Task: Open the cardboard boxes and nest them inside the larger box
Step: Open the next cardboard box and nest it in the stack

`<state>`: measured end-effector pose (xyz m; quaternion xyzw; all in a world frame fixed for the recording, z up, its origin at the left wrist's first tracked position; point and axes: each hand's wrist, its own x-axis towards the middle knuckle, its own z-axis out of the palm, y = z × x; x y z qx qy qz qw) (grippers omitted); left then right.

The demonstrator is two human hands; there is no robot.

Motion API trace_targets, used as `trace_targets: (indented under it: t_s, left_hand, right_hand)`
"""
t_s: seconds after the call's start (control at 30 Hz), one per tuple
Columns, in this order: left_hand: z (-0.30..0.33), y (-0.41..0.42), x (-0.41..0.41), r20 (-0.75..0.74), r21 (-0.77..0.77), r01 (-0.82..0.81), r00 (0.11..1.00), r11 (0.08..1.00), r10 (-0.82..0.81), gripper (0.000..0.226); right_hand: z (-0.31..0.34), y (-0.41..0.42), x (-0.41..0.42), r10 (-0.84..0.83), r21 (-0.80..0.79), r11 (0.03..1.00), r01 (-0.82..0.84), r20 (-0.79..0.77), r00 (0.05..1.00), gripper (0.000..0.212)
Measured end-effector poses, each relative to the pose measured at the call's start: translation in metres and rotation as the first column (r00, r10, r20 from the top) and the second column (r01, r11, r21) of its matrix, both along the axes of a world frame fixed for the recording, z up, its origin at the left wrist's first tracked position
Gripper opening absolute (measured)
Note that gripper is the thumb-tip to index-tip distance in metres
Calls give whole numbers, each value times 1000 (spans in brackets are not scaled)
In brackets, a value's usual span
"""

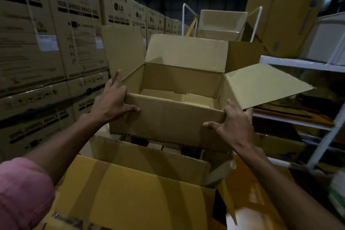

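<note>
Head view. One open cardboard box, flaps raised, is held up at its near corners above a larger box, whose flaps are spread open below. Left hand: thumb laid on the front wall, fingers wrapped round the left corner. Right hand: thumb on the front wall, fingers hooked over the right corner. Loose cardboard pieces are seen on the held box's floor. Stacked washing machine cartons are ranged along the left; a white shelf rack stands to the right.
</note>
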<state>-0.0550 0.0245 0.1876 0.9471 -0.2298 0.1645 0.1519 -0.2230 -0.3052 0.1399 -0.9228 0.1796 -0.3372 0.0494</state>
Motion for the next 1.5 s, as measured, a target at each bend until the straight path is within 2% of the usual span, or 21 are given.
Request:
trace_targets:
  t_s: [0.2, 0.3, 0.37, 0.47, 0.57, 0.7, 0.9, 1.03, 1.17, 1.33, 1.5]
  left_hand:
    - [-33, 19, 43, -76, 58, 31, 997, 998, -27, 53]
    - [-53, 18, 57, -109, 67, 53, 993, 996, -46, 53]
    - [-65, 15, 65, -121, 72, 65, 991, 995, -56, 55]
    - [-80, 9, 75, -132, 83, 63, 990, 995, -52, 60]
    - [-88, 5, 82, -173, 96, 50, 984, 994, -33, 55]
    - [-96, 1, 87, -238, 115, 34, 971, 993, -5, 55]
    - [-100, 13, 93, -214, -27, -82, 974, 996, 75, 47]
    - [-99, 16, 96, -222, -67, -105, 971, 992, 88, 59]
    - [-92, 10, 95, -191, -105, -124, 976, 987, 103, 60]
    - [-89, 4, 100, -149, -23, -96, 985, 995, 91, 52]
    - [-95, 10, 111, -233, -35, -109, 968, 993, 98, 51]
  right_hand:
    - [-34, 33, 24, -33, 101, 994, 41, -77, 996, 82]
    - [-40, 42, 32, -34, 145, 988, 52, -124, 992, 68]
    - [-43, 45, 36, -43, 163, 984, 72, -175, 984, 65]
    - [-44, 46, 42, -51, 158, 982, 101, -296, 954, 72]
    - [-38, 41, 50, -103, 77, 985, 153, -443, 891, 83]
    - [-33, 38, 57, -137, 38, 982, 186, -538, 832, 90]
    - [-28, 38, 63, -43, 186, 971, 147, -471, 881, 74]
    - [-34, 29, 67, 36, 330, 939, 97, -373, 927, 68]
    - [-33, 23, 70, 46, 400, 912, 92, -323, 945, 66]
    - [-29, 9, 71, 78, 509, 851, 132, -371, 925, 85]
    - [-42, -5, 77, 125, 508, 851, 132, -440, 889, 90]
